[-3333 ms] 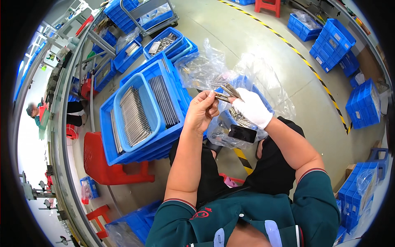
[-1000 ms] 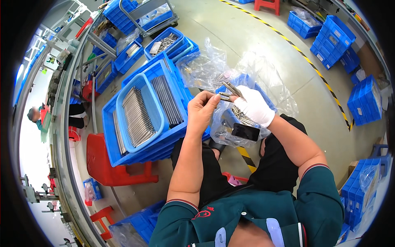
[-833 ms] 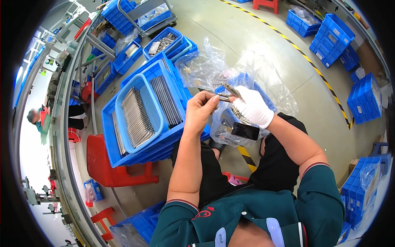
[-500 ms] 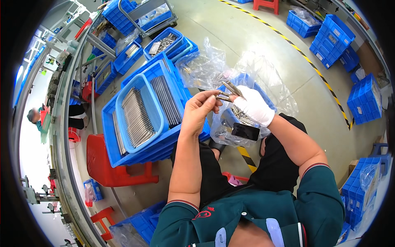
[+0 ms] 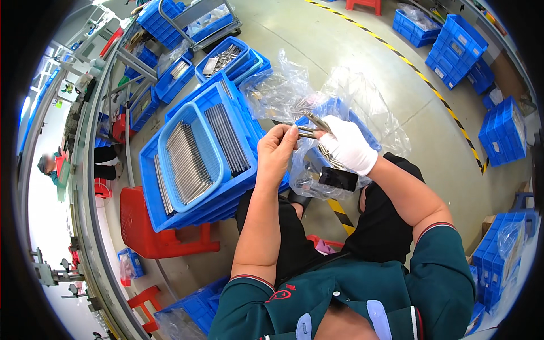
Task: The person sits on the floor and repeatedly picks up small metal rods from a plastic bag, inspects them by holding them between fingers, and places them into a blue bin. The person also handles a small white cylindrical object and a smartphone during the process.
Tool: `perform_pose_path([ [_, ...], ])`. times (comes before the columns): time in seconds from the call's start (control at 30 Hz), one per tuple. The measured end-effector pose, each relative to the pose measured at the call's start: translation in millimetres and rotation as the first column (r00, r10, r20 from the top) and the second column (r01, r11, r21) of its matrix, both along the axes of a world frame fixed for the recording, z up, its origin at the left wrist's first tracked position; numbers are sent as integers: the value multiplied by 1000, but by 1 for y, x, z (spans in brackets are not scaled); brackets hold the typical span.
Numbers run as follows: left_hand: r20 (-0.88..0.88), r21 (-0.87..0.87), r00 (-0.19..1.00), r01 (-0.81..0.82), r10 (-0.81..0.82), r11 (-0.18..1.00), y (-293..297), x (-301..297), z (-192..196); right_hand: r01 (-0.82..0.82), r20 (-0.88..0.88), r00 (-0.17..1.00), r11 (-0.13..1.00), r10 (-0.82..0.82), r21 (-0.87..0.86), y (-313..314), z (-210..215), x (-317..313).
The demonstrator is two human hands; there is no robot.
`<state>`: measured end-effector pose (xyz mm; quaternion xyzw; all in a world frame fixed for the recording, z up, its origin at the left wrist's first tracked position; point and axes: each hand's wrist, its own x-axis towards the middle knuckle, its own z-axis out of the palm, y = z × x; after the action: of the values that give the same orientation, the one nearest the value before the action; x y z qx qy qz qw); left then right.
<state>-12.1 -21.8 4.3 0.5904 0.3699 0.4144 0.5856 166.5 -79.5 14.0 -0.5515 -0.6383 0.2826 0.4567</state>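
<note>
the bare left hand [image 5: 276, 152] and gloved right hand [image 5: 347, 144] both pinch a few metal rods [image 5: 309, 129] above the plastic-lined bin [image 5: 362, 122]. the tray [image 5: 190, 154] already looks nearly full of rods in rows; more seem left in the bag.

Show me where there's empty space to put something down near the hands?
Bare floor lies between the plastic-lined crate and the yellow-black stripe. The tray and bin to the left are full of metal rods. Between the left hand and gloved right hand it is crowded with rods and plastic.
</note>
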Motion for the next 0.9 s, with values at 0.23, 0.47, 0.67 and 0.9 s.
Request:
perform_pose_path([
  [0.23, 26, 26, 999, 31, -31, 999, 0, 2, 0, -6, -2, 1000, 1000, 6, -29, 0, -2, 2],
  [0.47, 108, -51, 985, 137, -131, 989, 0, 0, 3, -45, -120, 992, 985, 25, -169, 3, -4, 5],
  [0.67, 308, -128, 944, 166, -120, 978, 2, 0, 5, -149, -335, 940, 960, 63, -237, 4, 5, 8],
  [0.9, 46, 38, 995, 87, -89, 995, -6, 7, 4, -188, -373, 926, 921, 51, -341, 4, 5, 11],
])
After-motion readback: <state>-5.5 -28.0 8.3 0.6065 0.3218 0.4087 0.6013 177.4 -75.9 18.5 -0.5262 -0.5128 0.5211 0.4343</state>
